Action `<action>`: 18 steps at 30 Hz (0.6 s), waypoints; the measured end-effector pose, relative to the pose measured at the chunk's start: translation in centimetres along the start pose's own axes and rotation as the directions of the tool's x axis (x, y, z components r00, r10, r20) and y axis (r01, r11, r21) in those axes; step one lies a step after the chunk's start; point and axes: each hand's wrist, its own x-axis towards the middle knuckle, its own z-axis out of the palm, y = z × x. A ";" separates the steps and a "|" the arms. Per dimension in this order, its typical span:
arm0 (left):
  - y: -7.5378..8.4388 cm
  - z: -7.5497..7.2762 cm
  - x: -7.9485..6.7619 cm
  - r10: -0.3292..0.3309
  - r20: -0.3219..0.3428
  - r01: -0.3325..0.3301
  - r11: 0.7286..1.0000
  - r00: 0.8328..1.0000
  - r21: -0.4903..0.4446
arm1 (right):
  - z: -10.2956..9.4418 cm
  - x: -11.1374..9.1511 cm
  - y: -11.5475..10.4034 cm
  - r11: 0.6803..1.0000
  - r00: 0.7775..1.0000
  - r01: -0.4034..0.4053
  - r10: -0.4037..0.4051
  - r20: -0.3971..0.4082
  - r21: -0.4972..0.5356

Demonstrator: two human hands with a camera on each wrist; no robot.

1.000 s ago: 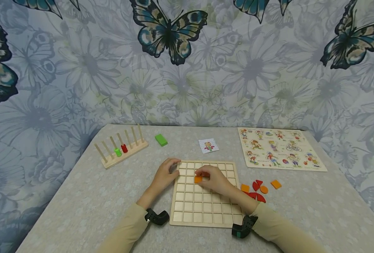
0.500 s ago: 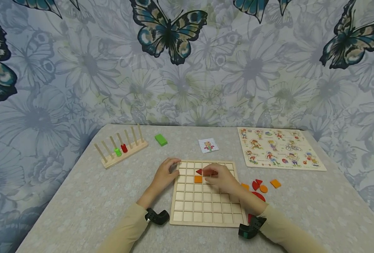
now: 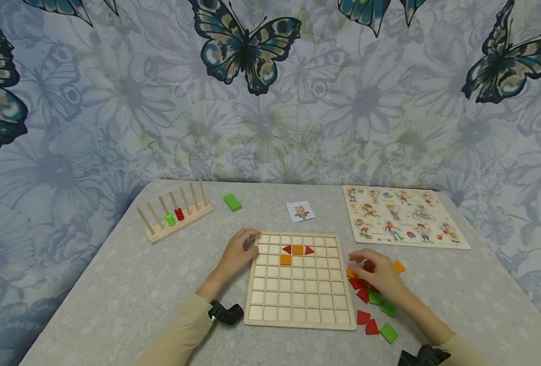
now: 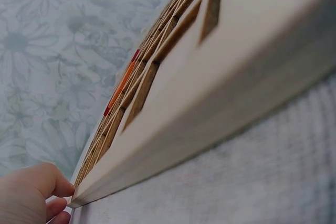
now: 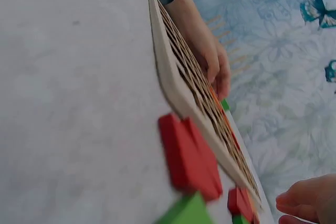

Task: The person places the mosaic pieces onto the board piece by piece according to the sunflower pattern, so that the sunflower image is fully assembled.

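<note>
In the head view my left hand [image 3: 237, 254] holds the upper left corner of a wooden grid board [image 3: 299, 322], thumb at its side edge. The left wrist view shows these fingertips on the rim [image 4: 157, 156]. An orange square [image 3: 297, 249] lies in a cell between two red pieces with pointed outer ends, the left one [image 3: 287, 249] and the right one [image 3: 309, 250]. A second orange square [image 3: 286, 260] sits one row nearer. My right hand [image 3: 380, 274] hovers with bent fingers over loose pieces right of the board, partly hiding them. Nothing shows in its grasp.
Red pieces [image 3: 371, 327] and green squares [image 3: 388, 333] lie beside the board's right edge. Behind it are a small pattern card [image 3: 300, 211], a green block [image 3: 232, 202], a peg stand [image 3: 181, 223] with rings, and a picture board [image 3: 406, 216].
My right hand has moved from the grid board rightward to the loose pieces. The orange square and red pieces in the upper row now show uncovered. My left hand stays at the corner.
</note>
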 end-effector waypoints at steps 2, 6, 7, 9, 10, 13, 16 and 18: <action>-0.1 0.0 0.0 0.008 0.002 -0.008 1.000 1.000 0.005 | -0.8 -0.9 0.5 0.998 0.999 -0.053 0.053 -0.006 -0.028; -0.2 0.1 0.1 0.010 0.000 -0.010 1.000 1.000 0.009 | -1.7 -2.1 1.3 0.982 0.988 -0.155 0.154 -0.018 -0.108; -0.2 0.1 0.1 0.010 0.001 -0.010 1.000 1.000 0.008 | -1.9 -2.3 1.6 0.977 0.984 -0.178 0.177 -0.018 -0.113; -0.3 0.1 0.2 0.011 0.005 -0.011 1.000 1.000 0.008 | -2.1 -2.6 2.0 0.975 0.980 -0.198 0.198 -0.013 -0.102; -0.3 0.1 0.2 0.008 0.009 -0.008 1.000 1.000 0.008 | -2.2 -2.7 2.2 0.975 0.979 -0.204 0.204 -0.009 -0.088; -0.5 0.1 0.2 0.000 0.013 0.000 1.000 1.000 0.011 | -2.4 -2.9 2.5 0.977 0.979 -0.204 0.204 0.003 -0.056; -0.5 0.1 0.2 -0.017 0.017 0.017 1.000 1.000 0.009 | -2.4 -2.9 2.5 0.975 0.976 -0.217 0.218 -0.001 -0.047; -0.6 0.2 0.1 -0.018 0.015 0.018 1.000 1.000 0.005 | -2.5 -2.9 2.5 0.974 0.975 -0.221 0.221 -0.016 -0.053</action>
